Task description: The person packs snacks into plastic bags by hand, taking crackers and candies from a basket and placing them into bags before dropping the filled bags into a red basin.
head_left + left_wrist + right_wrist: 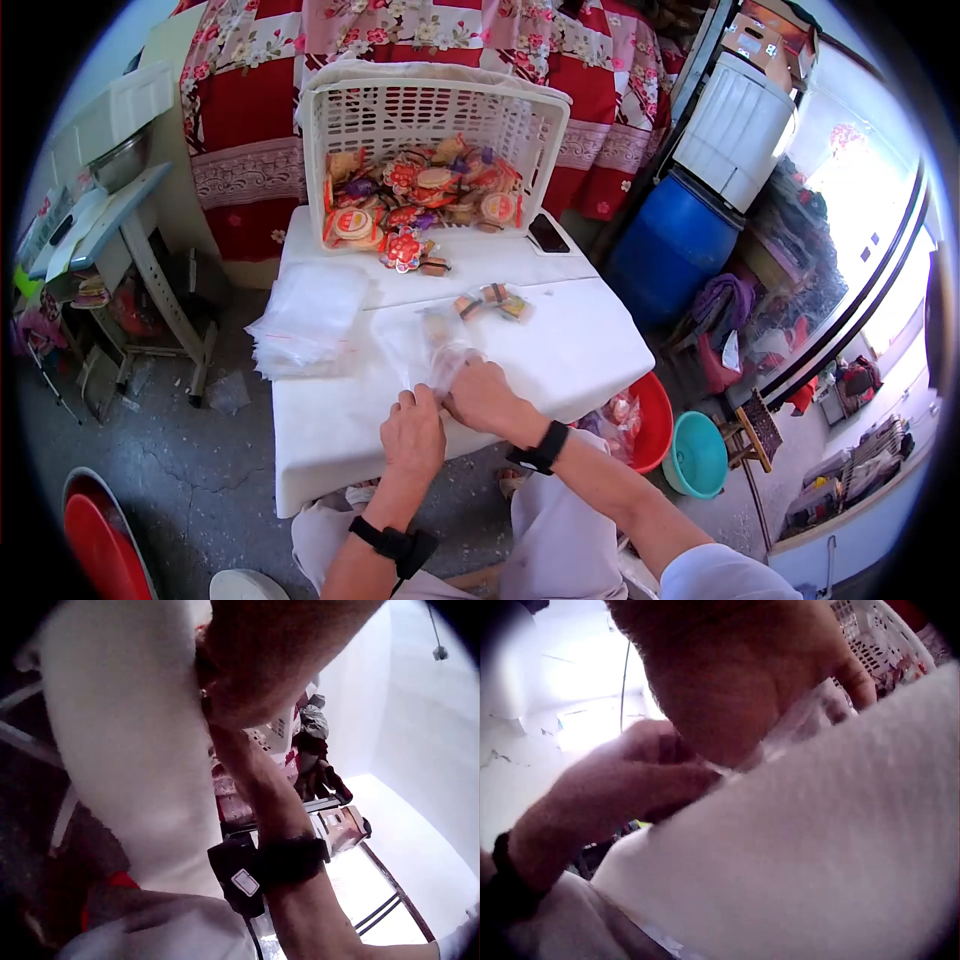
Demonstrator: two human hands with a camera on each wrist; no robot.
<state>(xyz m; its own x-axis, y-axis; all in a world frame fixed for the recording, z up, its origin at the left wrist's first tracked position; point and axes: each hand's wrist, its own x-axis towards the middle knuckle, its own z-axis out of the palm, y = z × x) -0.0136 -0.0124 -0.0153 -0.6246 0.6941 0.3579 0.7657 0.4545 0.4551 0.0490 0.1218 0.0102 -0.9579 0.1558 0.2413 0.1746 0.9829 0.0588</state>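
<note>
A clear plastic bag [425, 340] lies near the front of the white-covered table, with small wrapped pieces showing at its far end. My left hand [412, 438] pinches its near edge with curled fingers. Beside it, my right hand [488, 398] grips the bag's right side, and the film bunches around its fingers. The right wrist view shows the crumpled bag [806, 720] under the right hand [735, 667], with the left hand [622, 776] close by. Just beyond the hands are several small wrapped pieces [494, 294]. Both hands' fingertips are partly hidden.
A white plastic basket [312, 165] lies tipped toward me, full of packaged treats [435, 180], some spilling onto the table [330, 430]. A stack of clear bags [310, 320] lies left. A phone [547, 234] sits at the back right. Red [655, 420] and teal [698, 455] basins stand below right.
</note>
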